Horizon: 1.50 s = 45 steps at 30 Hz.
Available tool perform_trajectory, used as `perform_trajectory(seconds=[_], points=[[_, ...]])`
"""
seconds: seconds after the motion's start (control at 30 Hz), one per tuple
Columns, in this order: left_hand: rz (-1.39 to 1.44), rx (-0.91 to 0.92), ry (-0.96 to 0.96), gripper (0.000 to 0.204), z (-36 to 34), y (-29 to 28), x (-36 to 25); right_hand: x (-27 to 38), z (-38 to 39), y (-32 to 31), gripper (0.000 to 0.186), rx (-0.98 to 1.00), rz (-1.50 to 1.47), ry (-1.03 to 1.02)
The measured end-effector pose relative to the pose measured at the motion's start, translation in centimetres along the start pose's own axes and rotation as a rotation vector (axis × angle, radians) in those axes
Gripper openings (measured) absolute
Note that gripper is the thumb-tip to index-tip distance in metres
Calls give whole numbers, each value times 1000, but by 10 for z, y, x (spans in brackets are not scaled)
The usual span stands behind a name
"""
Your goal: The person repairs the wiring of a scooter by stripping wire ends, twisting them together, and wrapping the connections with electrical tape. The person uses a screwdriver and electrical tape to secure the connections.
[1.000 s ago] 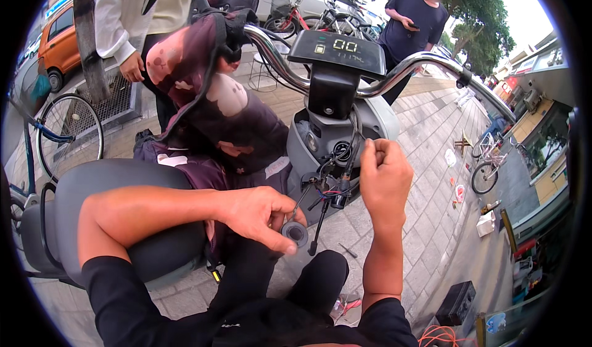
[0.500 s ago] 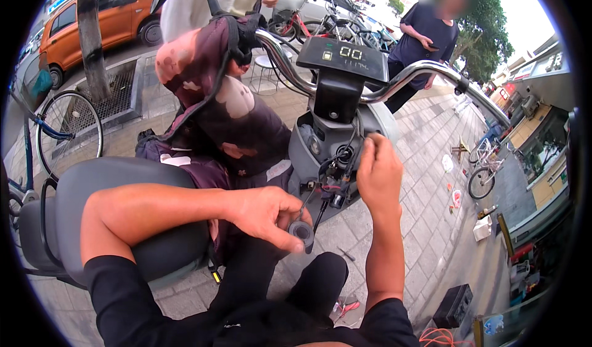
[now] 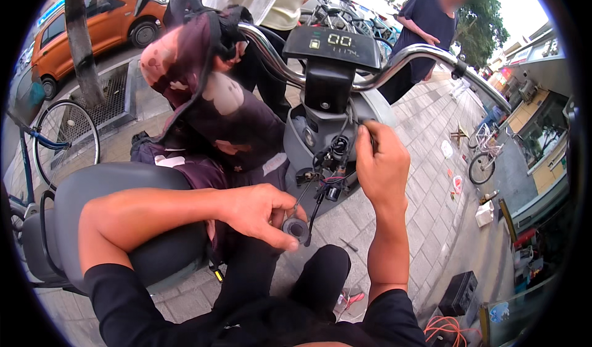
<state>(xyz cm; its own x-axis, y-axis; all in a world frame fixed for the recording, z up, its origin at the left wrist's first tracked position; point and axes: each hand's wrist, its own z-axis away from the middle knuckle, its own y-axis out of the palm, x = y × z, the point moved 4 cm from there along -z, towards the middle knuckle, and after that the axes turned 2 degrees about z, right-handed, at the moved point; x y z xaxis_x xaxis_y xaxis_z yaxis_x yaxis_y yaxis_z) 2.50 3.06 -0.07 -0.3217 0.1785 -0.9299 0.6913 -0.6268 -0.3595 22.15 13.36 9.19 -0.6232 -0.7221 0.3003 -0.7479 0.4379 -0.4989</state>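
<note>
My left hand (image 3: 265, 219) is closed around a round grey part with a dark centre (image 3: 296, 228), attached to a thin wire. My right hand (image 3: 383, 161) is raised at the scooter's grey front panel (image 3: 376, 110), fingers pinched on what looks like a black cable, partly hidden by them. Between my hands dangle black connectors and wires (image 3: 332, 177), below a lit display (image 3: 330, 42) on the chrome handlebar (image 3: 401, 63). A padded floral cover (image 3: 228, 131) drapes over the left grip and front. My left forearm crosses the grey seat (image 3: 123, 177).
Two people (image 3: 265, 2) (image 3: 416, 26) stand beyond the scooter. An orange car (image 3: 92, 23), bicycle wheel (image 3: 66, 142) and tree trunk (image 3: 83, 57) are at left. On the right pavement lie a black box (image 3: 456, 291), orange cable (image 3: 450, 328) and small tool (image 3: 348, 243), beside a shopfront.
My right hand has risen slightly along the front panel. My left hand still holds the round part. The person in light clothing has shifted rightward behind the handlebar.
</note>
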Motion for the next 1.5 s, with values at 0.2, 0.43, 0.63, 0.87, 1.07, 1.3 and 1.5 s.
perform_trajectory(seconds=[0.2,0.43,0.63,0.87,1.07,1.3,1.5], points=[[47,23,-90,64,1,2,-7,-7,-12,-8,27,128,195,-35],[24,7,-55,71,2,0,3,8,-19,-22,20,62,145,-36],[38,6,-37,68,-3,1,3,-8,14,-4,28,208,122,186],[15,-14,-42,66,0,-2,1,-18,18,11,20,116,191,129],[-2,-10,-34,70,-1,-4,-5,-19,8,27,11,-65,104,28],[29,-9,-35,65,1,-1,-4,-14,10,11,12,-116,191,-77],[81,-29,-55,61,1,-3,-4,-12,5,11,12,-163,171,-92]])
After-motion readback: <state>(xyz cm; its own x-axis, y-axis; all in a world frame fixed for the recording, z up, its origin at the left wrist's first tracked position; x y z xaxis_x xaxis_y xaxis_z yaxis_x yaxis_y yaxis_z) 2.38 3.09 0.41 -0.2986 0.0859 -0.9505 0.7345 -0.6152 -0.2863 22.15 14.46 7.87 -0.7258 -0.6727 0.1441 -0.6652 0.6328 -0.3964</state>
